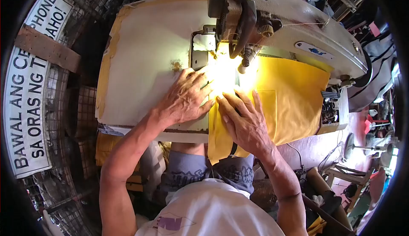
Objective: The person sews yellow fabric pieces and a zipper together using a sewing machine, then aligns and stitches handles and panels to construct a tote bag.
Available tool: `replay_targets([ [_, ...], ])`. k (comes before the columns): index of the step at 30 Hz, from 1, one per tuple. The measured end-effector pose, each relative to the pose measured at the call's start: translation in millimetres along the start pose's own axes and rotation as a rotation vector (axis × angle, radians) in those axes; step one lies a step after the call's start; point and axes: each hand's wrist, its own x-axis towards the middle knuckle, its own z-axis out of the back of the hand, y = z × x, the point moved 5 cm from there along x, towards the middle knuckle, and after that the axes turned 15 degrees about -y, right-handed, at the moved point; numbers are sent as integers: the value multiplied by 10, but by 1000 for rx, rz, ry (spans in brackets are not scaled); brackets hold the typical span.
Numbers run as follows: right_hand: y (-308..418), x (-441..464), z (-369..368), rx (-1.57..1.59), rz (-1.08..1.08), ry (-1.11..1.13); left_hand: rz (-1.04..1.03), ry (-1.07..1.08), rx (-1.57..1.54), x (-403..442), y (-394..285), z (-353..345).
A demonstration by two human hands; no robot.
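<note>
yellow sheet (296,104) extends rightward, long axis unclear, dark strip (233,150) pointing forward; left hand (186,94) and right hand (246,123) lie open.

Cluttered wkshp w/ 1 sewing machine (298,28)

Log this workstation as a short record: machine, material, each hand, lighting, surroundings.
Machine: sewing machine, its arm reaching in from the right
Work surface: white tabletop with yellowed, worn edges
Material: yellow sheet, lying under the machine head and spreading to the right
Left hand: the left hand is palm down, fingertips near the sheet's left edge; glare hides exact contact
Right hand: the right hand is palm down on the sheet
Lighting: strong glare around the needle area, washing out detail
Surroundings: lettered sign at far left
</note>
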Motion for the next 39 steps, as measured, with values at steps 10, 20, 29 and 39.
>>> replay_targets([
  [10, -69, 103, -12, 8, -12, 7, 21, -23, -13, 36, 62, -49],
  [20, -111, 133, -48, 28, 18, -13, 20, -87, 5, -14, 49, -87],
  [29, -246, 277, -136, 41, 9, 37, -12, -24, 61, 141, 180, -73],
  [39, -278, 327, -122, 43, 65, 18, -34, -79, -2, 84, 136, -34],
])
